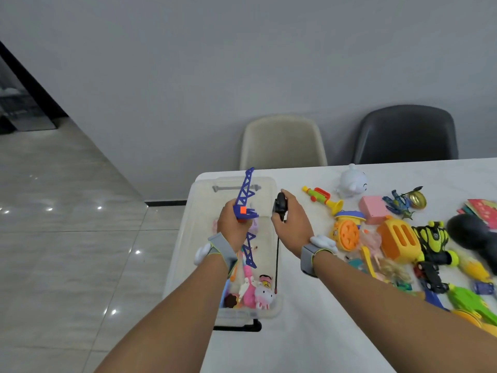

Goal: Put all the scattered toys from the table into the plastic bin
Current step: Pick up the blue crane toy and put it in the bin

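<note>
White table, left hand gripping crane, right hand gripping remote

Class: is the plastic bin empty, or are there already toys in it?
Not empty. The bin holds several toys at its near end, including a pink plush.

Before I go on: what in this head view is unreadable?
- Black toy: mostly covered by the right hand.
- Bin contents: left hand and blue crane block the middle.
- Dark object at right edge: motion-blurred.
- Green toy: cut off by the frame.
</note>
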`<state>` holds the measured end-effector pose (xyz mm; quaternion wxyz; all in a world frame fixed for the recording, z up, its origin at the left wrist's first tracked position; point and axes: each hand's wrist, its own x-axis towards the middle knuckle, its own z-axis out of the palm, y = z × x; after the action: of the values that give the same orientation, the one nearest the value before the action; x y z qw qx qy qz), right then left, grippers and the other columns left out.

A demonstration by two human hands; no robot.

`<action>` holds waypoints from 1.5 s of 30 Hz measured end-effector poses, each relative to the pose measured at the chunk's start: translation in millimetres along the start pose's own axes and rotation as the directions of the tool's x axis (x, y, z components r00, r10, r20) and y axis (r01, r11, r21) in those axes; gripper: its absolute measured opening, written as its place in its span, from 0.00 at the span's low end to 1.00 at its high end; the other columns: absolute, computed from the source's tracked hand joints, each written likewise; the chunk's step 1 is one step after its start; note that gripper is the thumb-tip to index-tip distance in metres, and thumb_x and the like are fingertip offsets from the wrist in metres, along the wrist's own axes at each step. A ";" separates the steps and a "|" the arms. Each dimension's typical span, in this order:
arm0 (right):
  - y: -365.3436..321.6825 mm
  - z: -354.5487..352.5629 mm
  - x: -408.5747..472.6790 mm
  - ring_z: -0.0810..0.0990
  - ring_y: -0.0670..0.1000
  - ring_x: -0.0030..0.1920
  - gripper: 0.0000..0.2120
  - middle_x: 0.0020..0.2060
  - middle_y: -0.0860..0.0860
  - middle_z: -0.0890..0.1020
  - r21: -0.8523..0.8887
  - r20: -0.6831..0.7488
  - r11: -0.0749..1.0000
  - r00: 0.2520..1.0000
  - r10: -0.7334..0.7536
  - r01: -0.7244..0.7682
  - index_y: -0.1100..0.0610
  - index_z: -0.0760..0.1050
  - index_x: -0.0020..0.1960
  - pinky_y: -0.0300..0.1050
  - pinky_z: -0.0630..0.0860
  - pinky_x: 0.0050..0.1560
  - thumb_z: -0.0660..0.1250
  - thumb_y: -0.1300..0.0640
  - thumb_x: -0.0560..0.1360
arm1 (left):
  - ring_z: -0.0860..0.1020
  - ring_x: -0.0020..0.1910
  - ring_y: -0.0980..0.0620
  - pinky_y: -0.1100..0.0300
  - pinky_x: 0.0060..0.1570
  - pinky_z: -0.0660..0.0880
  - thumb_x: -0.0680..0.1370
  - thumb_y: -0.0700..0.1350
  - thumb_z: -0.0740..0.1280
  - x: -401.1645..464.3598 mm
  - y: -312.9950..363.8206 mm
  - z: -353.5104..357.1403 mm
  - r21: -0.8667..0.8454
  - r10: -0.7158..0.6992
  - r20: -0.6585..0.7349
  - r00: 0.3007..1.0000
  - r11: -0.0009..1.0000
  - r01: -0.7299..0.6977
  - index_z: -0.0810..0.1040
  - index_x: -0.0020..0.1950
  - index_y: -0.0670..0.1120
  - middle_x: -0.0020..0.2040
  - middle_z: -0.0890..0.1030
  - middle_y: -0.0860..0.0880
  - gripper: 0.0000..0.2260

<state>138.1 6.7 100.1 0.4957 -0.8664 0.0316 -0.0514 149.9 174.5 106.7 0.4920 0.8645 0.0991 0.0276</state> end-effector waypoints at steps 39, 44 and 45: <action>-30.8 60.4 38.7 0.71 0.51 0.65 0.31 0.68 0.48 0.74 -0.033 0.082 0.997 0.994 -0.071 0.074 0.44 0.53 0.79 0.48 0.71 0.63 0.63 0.49 0.80 | 0.79 0.47 0.51 0.63 0.37 0.73 0.83 0.34 0.56 39.7 -37.0 -28.2 -0.180 -0.207 0.445 0.871 0.932 0.314 0.72 0.68 0.39 0.63 0.75 0.36 0.15; -30.1 79.6 32.8 0.75 0.51 0.63 0.29 0.64 0.46 0.77 -0.033 0.177 0.998 0.983 -0.045 0.051 0.42 0.55 0.77 0.51 0.75 0.60 0.63 0.47 0.79 | 0.84 0.49 0.45 0.49 0.49 0.81 0.81 0.63 0.58 22.0 -17.2 -37.2 -0.362 -0.312 0.527 0.790 0.759 0.541 0.76 0.63 0.50 0.54 0.84 0.45 0.21; -28.5 80.9 32.0 0.77 0.51 0.60 0.29 0.62 0.45 0.78 -0.023 0.188 0.999 0.982 -0.033 0.038 0.40 0.56 0.76 0.50 0.76 0.58 0.63 0.47 0.78 | 0.85 0.46 0.46 0.49 0.48 0.82 0.81 0.62 0.61 19.7 -18.0 -36.0 -0.371 -0.279 0.538 0.796 0.769 0.521 0.76 0.61 0.48 0.50 0.84 0.46 0.20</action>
<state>179.7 86.9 85.9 0.4840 -0.8743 -0.0300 0.0220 161.4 217.8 108.9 0.7017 0.6449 0.1585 -0.2581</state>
